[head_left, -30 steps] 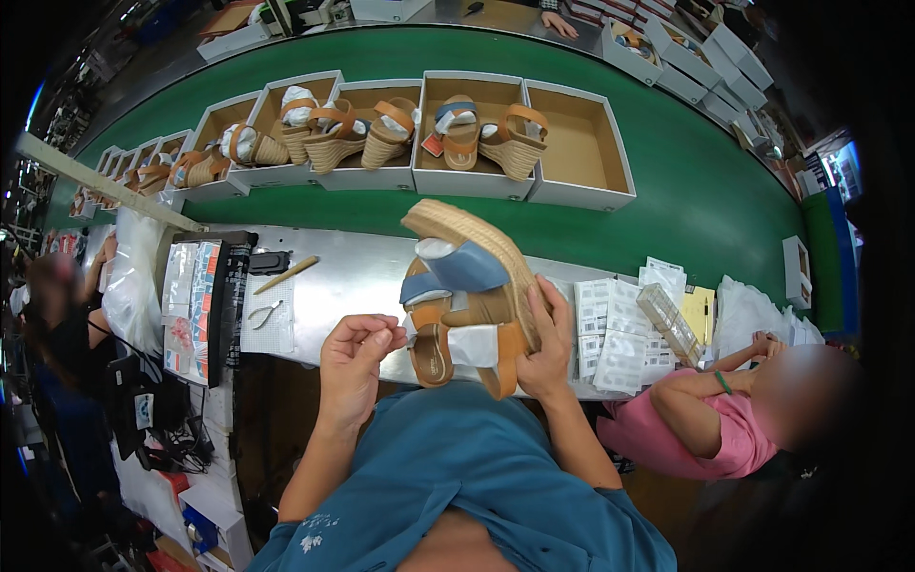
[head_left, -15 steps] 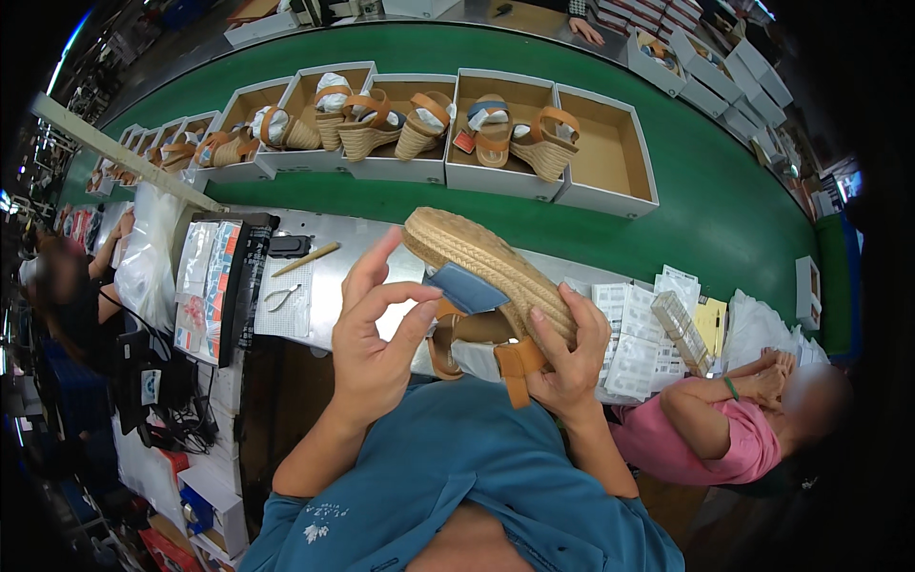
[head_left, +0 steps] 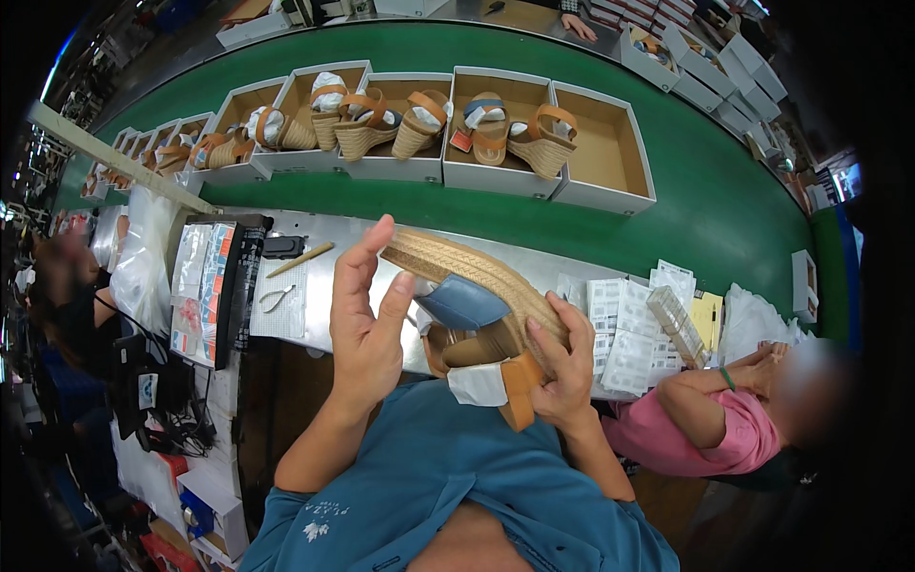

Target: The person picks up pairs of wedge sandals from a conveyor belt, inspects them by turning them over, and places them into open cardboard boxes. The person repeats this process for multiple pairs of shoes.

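A wedge sandal (head_left: 481,272) with a woven rope sole lies on its side in the air before me, sole edge upward. It has a blue toe band (head_left: 465,303) and a tan ankle strap (head_left: 520,383), partly wrapped in white paper (head_left: 478,384). My right hand (head_left: 562,357) is closed around the heel end, thumb on the woven side. Beside the toe, my left hand (head_left: 367,329) has its fingers stretched upward and its thumb apart; whether it touches the toe I cannot tell.
White boxes (head_left: 600,197), several with sandals, line the green surface (head_left: 381,197). Pliers (head_left: 276,297) and a tan stick (head_left: 300,259) lie left on the metal table. Label sheets (head_left: 624,329) lie right, near a co-worker in pink (head_left: 701,419). Another person sits far left.
The sandal has tilted, showing more of its blue band, inside and paper wrapping. My left hand's curled fingers have straightened upward beside the toe. My right hand still grips the heel end.
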Tool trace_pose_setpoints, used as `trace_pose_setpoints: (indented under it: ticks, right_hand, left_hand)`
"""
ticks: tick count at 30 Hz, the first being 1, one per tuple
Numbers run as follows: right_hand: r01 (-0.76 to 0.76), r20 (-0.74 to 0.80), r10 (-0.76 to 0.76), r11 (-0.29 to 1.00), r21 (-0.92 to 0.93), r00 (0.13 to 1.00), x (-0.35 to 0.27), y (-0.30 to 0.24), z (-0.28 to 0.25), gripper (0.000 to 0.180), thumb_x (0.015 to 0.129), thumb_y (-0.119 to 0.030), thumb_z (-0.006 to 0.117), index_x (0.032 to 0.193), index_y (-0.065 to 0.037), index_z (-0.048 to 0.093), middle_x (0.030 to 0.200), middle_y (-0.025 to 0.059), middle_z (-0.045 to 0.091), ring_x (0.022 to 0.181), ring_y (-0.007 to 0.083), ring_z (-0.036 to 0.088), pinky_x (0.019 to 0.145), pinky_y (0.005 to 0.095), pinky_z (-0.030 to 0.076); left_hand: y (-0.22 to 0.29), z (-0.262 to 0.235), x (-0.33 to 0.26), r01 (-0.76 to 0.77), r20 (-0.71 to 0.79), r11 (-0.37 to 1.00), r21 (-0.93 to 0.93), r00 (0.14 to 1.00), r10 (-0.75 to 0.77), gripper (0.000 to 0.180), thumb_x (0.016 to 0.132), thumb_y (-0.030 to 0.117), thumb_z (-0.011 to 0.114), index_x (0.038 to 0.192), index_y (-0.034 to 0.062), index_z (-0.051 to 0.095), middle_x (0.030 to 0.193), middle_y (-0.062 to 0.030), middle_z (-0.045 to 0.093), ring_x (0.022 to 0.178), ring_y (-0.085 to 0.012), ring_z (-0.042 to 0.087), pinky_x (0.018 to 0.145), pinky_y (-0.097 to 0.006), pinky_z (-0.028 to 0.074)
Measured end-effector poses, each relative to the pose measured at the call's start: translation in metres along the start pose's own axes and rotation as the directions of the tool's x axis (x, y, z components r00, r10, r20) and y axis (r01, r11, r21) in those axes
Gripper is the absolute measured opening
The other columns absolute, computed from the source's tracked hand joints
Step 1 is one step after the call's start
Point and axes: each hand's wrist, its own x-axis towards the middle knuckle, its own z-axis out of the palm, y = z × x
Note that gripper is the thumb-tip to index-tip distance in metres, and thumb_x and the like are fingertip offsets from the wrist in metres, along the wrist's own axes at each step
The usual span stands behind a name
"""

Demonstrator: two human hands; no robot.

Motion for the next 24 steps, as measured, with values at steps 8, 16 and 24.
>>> trace_pose_setpoints:
  ticks: [8,16,24]
  right_hand:
    - [0.086,-0.014,-0.087,0.995,-0.054,0.996,0.003,-0.016,0.002,0.059,0.059,-0.004,0.067,0.117,-0.013,0.067,0.131,0.0249,0.052,0.111,0.0402,0.054,0.094,0.0465,0.039]
    - [0.06,-0.007,-0.06,0.997,-0.04,0.998,0.006,-0.023,0.003,0.059,0.058,-0.004,0.068,0.116,-0.014,0.068,0.13,0.0242,0.053,0.11,0.0391,0.054,0.092,0.0459,0.041]
    - [0.082,0.008,-0.082,0.985,-0.155,0.997,0.013,-0.033,-0.006,0.056,0.058,-0.007,0.07,0.112,-0.019,0.07,0.13,0.0194,0.054,0.111,0.0359,0.054,0.092,0.0446,0.04]
  left_hand:
    - [0.009,-0.001,-0.006,0.006,0.13,0.958,0.286,0.99,-0.045,0.115,0.069,0.024,0.085,0.152,0.0004,0.01,0.143,-0.0214,0.029,0.136,-0.0313,0.03,0.112,-0.041,0.027]
    - [0.015,-0.005,-0.002,0.154,-0.018,0.986,-0.059,0.988,-0.155,0.1,0.079,0.012,0.075,0.153,0.0037,0.008,0.146,-0.0193,0.029,0.13,-0.0288,0.04,0.111,-0.042,0.031]
    - [0.007,-0.011,0.0,-0.005,0.177,0.979,0.202,0.984,-0.032,0.113,0.07,0.012,0.084,0.153,0.0045,0.007,0.149,-0.018,0.025,0.131,-0.0282,0.04,0.111,-0.04,0.032]
